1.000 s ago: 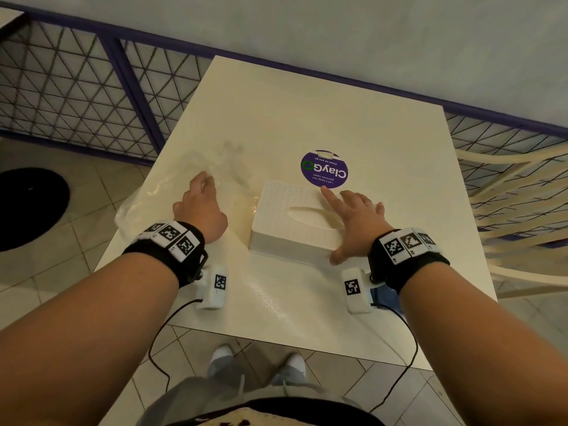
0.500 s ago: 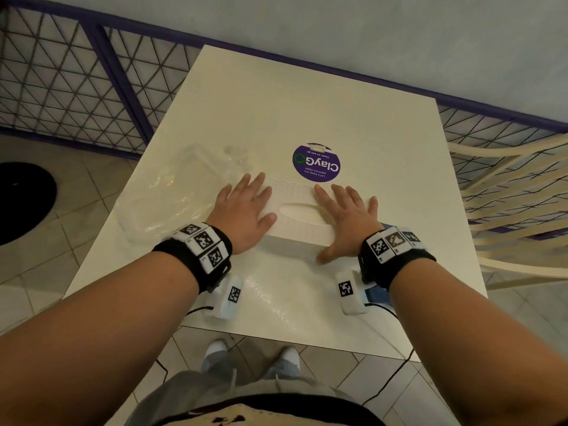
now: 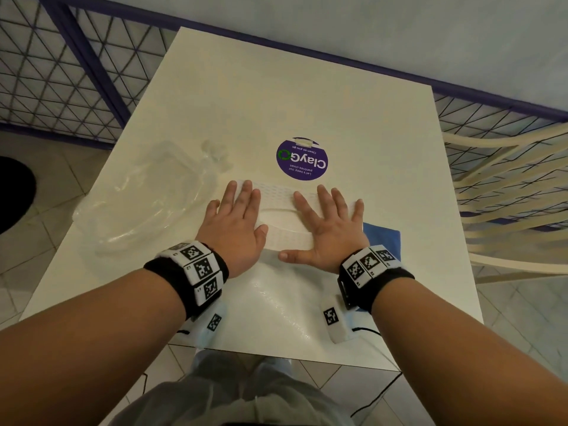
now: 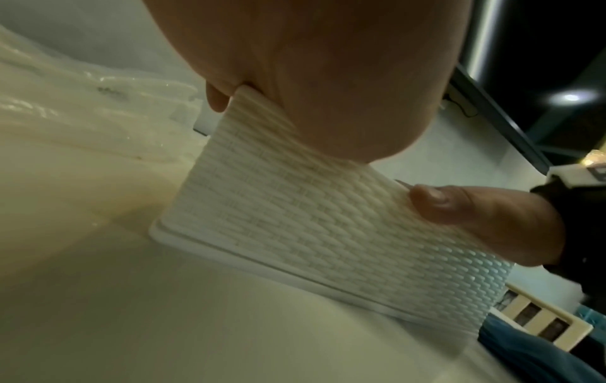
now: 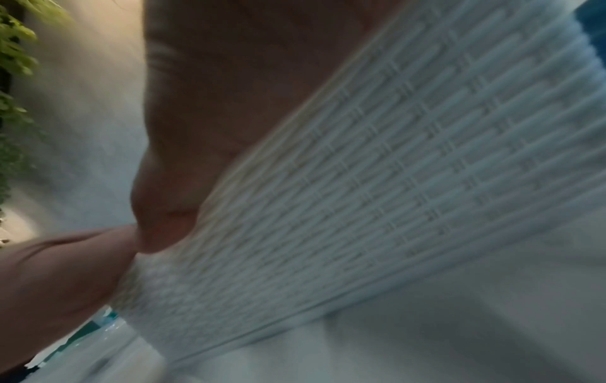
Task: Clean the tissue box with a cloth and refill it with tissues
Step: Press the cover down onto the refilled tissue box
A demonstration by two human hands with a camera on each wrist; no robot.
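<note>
While both flat hands, left hand (image 3: 235, 221) and right hand (image 3: 330, 227), press it, the white woven-textured tissue box (image 3: 287, 224) lies level.

Both forearms reach forward side by side, each wrist wrapped in a black band with black-and-white square markers. The left hand (image 3: 235, 224) lies palm down with its fingers straight and close together, thumb held out toward the other hand. The right hand (image 3: 330, 229) also lies palm down, fingers straight and spread a little, its thumb stretched sideways toward the left hand. The two thumbs point at each other and stay just apart. Neither hand curls round anything.
</note>
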